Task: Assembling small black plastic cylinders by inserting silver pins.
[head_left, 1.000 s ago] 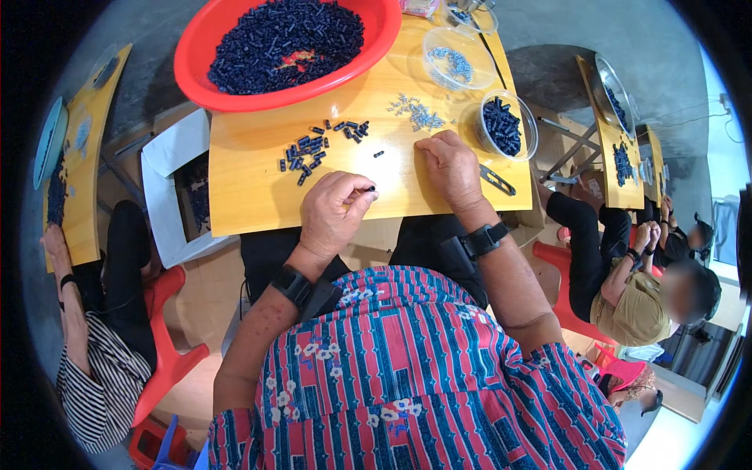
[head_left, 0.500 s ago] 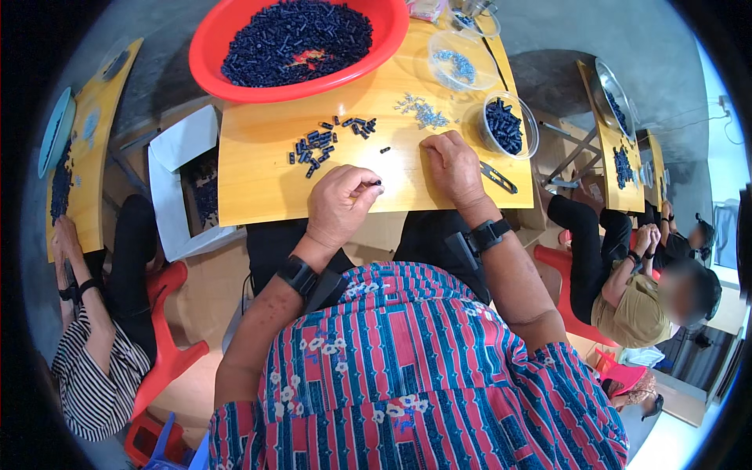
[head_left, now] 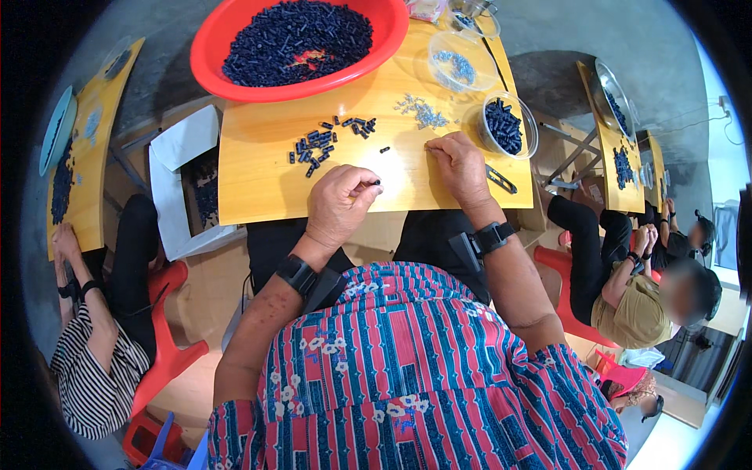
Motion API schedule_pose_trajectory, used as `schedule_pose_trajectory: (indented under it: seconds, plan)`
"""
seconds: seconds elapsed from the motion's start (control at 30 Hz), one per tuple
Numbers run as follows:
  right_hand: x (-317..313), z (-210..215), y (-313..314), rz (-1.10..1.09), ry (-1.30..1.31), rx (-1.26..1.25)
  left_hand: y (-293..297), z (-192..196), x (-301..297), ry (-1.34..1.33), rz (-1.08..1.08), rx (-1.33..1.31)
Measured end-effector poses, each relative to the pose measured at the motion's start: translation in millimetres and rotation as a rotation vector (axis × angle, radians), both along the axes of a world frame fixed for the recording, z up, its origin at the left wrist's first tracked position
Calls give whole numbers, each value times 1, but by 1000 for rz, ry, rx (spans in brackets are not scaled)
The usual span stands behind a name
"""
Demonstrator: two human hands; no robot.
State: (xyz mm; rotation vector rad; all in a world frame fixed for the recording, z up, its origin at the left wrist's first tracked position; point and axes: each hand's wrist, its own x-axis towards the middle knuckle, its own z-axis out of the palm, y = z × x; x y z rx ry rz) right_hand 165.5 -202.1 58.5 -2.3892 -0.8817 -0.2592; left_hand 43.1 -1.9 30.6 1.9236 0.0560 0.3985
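My left hand [head_left: 343, 197] is closed over the near part of the table, pinching a small black plastic piece [head_left: 377, 182] between thumb and forefinger. To its right, my right hand [head_left: 460, 168] rests low over the tabletop with thumb and fingertips pressed together; whatever is in that pinch is too small to make out. One loose black piece [head_left: 385, 150] lies between the hands. Beyond my left hand is a scattered group of black pieces [head_left: 315, 145]. A spread of tiny shiny silver parts [head_left: 423, 112] lies just past my right hand.
A big red basin [head_left: 205, 70] heaped with black pieces stands at the far left. Right of my right hand are a clear tub of black pieces [head_left: 504, 127] and a slim black tool [head_left: 501, 180]. Beyond sits a clear dish of silver parts [head_left: 454, 70]. Other people work at tables on both sides.
My right hand has shifted very slightly to the right, fingertips still together. The left hand stays in place with its black piece.
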Motion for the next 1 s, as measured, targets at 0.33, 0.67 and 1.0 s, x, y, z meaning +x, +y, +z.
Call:
schedule_pose_trajectory:
  seconds: [0.33, 0.67, 1.0]
  plan:
    - [-2, 1, 5, -34, -29, -65, 0, 5, 0, -1, -7, -4]
    - [-4, -8, -2, -76, 21, 99, 0, 5, -3, -24, -14, 5]
    - [3, -23, -9, -57, 121, 206, -1, 5, -1, -26, -17, 22]
